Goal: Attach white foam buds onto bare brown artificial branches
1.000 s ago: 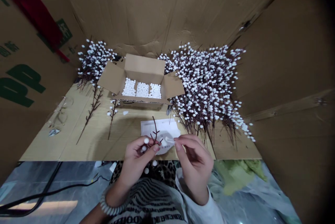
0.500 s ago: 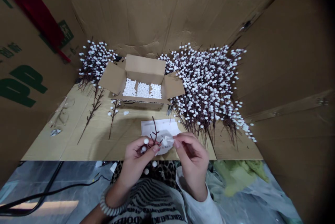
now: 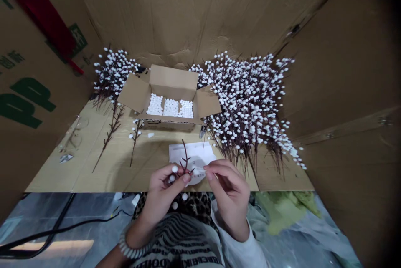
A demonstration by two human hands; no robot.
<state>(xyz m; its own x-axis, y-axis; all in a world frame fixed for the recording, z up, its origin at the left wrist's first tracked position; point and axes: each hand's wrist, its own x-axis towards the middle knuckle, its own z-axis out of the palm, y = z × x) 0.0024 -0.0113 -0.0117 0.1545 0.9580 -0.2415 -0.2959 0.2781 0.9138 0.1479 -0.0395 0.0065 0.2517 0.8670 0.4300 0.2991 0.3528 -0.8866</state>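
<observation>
My left hand (image 3: 164, 193) is closed around a thin brown branch (image 3: 185, 158) that sticks up from my fingers, with a few white foam buds on its lower twigs. My right hand (image 3: 227, 190) pinches a small white bud (image 3: 200, 169) between thumb and forefinger, right at a twig tip of that branch. Both hands hover over the near edge of the cardboard work surface (image 3: 94, 174), above a white sheet of paper (image 3: 192, 153).
An open cardboard box (image 3: 171, 99) filled with white buds stands at the back centre. A big heap of finished budded branches (image 3: 250, 105) lies to its right, a smaller heap (image 3: 112, 74) to its left. Two loose branches (image 3: 109, 134) and glasses (image 3: 73, 136) lie left. Cardboard walls surround.
My right hand has drawn slightly left, bringing the white bud closer to the twig tip. The left hand and the branch have stayed in place.
</observation>
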